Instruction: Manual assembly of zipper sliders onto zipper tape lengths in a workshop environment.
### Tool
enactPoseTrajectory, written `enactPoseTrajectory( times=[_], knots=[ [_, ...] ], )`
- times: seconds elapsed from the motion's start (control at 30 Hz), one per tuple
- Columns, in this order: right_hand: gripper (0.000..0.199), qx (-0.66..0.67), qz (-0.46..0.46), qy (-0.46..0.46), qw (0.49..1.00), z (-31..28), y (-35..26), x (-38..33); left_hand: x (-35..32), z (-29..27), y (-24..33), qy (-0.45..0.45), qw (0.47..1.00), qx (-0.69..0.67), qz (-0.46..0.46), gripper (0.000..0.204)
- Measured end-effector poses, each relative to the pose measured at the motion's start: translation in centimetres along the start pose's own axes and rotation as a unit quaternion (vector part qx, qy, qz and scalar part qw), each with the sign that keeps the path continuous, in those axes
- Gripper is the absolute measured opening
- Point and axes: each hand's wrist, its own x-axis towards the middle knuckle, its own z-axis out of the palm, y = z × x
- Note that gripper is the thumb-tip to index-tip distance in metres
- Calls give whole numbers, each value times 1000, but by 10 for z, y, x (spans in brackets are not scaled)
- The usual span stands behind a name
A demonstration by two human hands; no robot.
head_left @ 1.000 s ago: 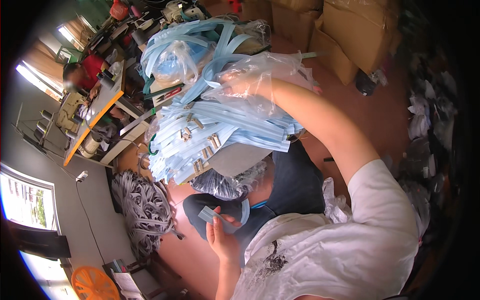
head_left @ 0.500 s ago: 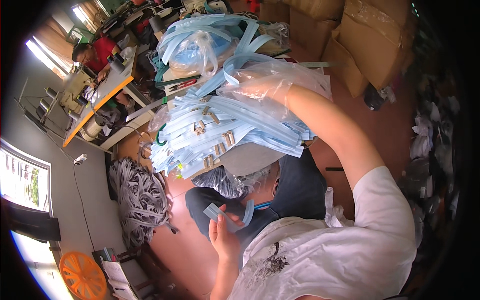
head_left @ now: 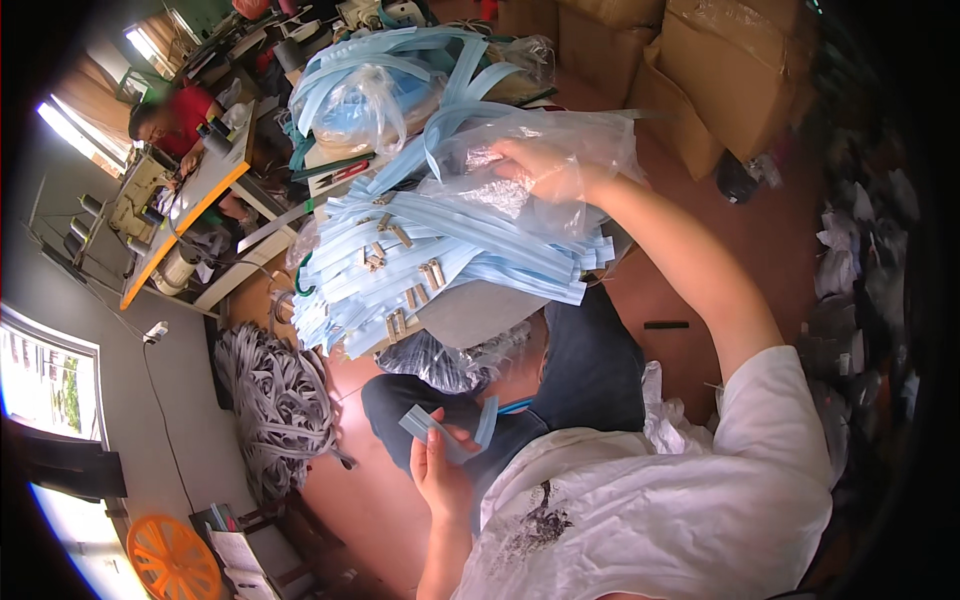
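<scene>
My left hand (head_left: 443, 478), raised over my thigh, pinches a light blue zipper strip (head_left: 418, 420) between thumb and fingers; the strip's other end (head_left: 487, 420) curves up beside the hand. My right hand (head_left: 545, 170) reaches into a clear plastic bag (head_left: 605, 140) on the far right of the work surface. Its fingers are bent together next to shiny silvery contents (head_left: 497, 197), and film partly covers the hand, so what they hold cannot be made out. Below the bag, many light blue zipper strips (head_left: 450, 235) lie in a layered heap, with several small tan clip-like pieces (head_left: 397, 235) on top.
Red-handled scissors (head_left: 340, 177) lie beyond the heap, near a bundle of blue tape in plastic (head_left: 365, 100). Grey straps (head_left: 275, 410) are piled on the floor at left. A co-worker in red (head_left: 190, 115) sits at a sewing table (head_left: 215, 185). Cardboard boxes (head_left: 720, 75) stand at far right.
My right hand has shifted within the bag, and its bent fingers now show more plainly beside the silvery contents. My left hand keeps its pinch on the strip. The whole view has shifted slightly.
</scene>
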Motion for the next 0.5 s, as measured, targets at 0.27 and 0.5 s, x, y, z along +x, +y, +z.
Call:
enactPoseTrajectory(
  times=[0.27, 0.5],
  knots=[
    [24, 60, 101, 231, 966, -29, -11, -55, -2, 11, 0, -14, 1000, 26, -11, 36],
    [23, 536, 244, 229, 775, -8, -52, -140, 0, 20, 4, -35, 998, 55, 26, 35]
  ],
)
